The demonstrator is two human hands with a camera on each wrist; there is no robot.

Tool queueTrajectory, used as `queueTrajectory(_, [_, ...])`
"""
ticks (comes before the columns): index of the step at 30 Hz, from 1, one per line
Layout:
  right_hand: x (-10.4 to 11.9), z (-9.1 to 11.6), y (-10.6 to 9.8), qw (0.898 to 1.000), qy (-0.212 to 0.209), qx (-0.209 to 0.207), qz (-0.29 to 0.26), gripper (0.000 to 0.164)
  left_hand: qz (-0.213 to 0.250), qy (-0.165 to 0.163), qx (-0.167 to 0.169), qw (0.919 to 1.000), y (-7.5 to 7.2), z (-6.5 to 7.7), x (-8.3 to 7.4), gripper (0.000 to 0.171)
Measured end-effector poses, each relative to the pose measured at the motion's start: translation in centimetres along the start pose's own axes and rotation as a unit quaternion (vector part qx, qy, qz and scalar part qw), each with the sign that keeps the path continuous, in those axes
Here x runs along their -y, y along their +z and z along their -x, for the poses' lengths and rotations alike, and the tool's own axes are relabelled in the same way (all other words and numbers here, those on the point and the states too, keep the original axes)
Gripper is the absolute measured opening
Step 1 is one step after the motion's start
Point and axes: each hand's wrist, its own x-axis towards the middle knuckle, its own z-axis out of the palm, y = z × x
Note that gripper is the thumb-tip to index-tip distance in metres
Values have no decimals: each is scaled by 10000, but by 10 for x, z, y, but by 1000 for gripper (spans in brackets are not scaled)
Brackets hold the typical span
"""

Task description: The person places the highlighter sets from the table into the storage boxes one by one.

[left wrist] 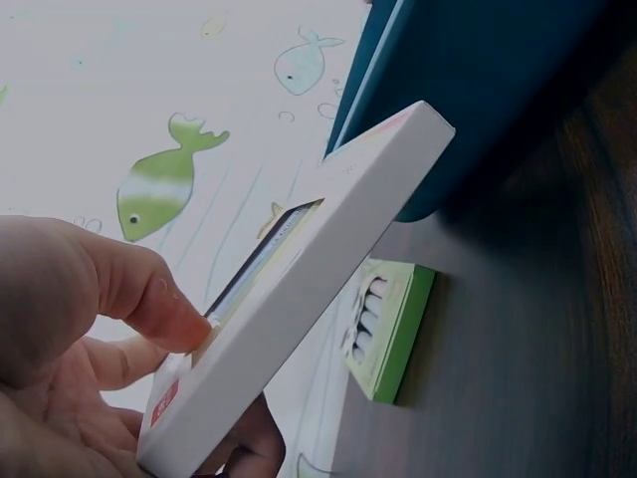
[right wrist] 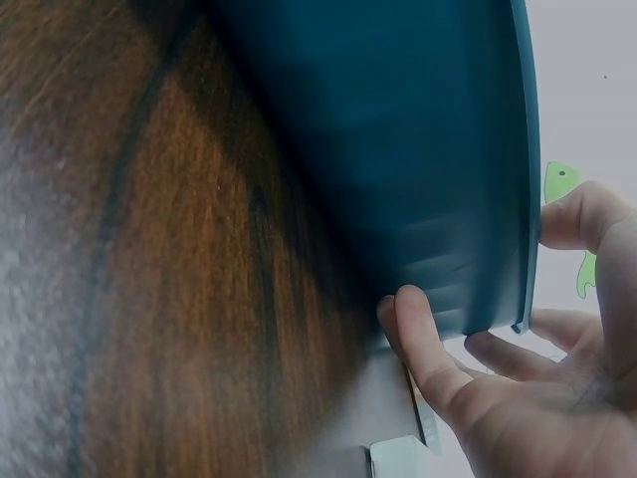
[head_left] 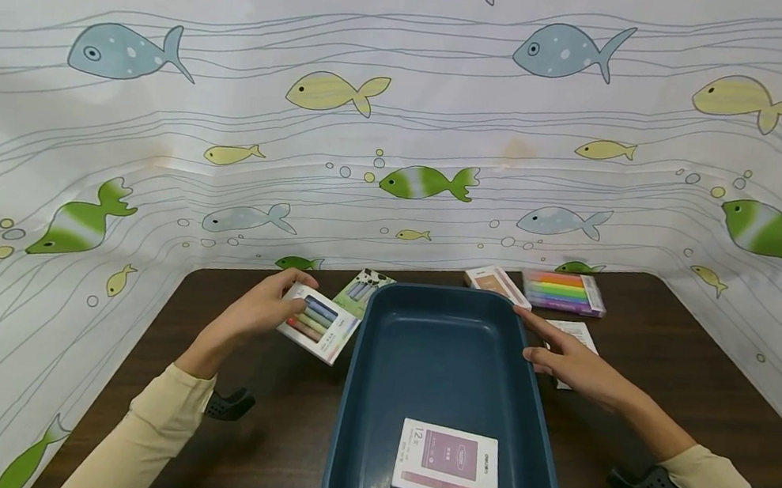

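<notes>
My left hand (head_left: 268,304) holds a white box of markers (head_left: 321,338), thumb over the front, other fingers behind it. Through its window show red, yellow, green and blue barrels. The box is tilted, close to the left rim of a deep blue tray (head_left: 436,376). At the tray's far right corner, my right hand (head_left: 574,367) grips the edge: in the right wrist view the thumb (right wrist: 572,219) is at the rim and other fingers touch the outer wall from below. Inside the tray, near its front, lies a white and mauve box (head_left: 449,466).
A green box of pens (head_left: 360,292) lies behind the held box. Beyond the tray are a white and orange-brown box (head_left: 499,284) and a clear pack of rainbow-coloured pens (head_left: 563,292). Another white box (head_left: 576,335) is partly under my right hand. A fish-print sheet hangs behind the dark wooden table (head_left: 279,423).
</notes>
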Motion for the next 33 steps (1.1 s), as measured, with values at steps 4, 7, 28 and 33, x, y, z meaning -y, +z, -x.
queueTrajectory(4, [0, 0, 0, 10000, 9, -32, 56, 68, 14, 58, 6, 10000, -1, 2, -2, 35])
queueTrajectory(7, [-1, 0, 0, 10000, 1, -19, 49, 68, 28, 94, 11, 10000, -1, 2, -2, 36])
queueTrajectory(28, [0, -2, 0, 10000, -43, 23, 15, 68, 471, 214, 249, 9983, 8, 13, -22, 38])
queueTrajectory(33, [1, -1, 1, 9998, -118, 80, -104, 69, 503, 299, 353, 9977, 12, 17, -28, 38])
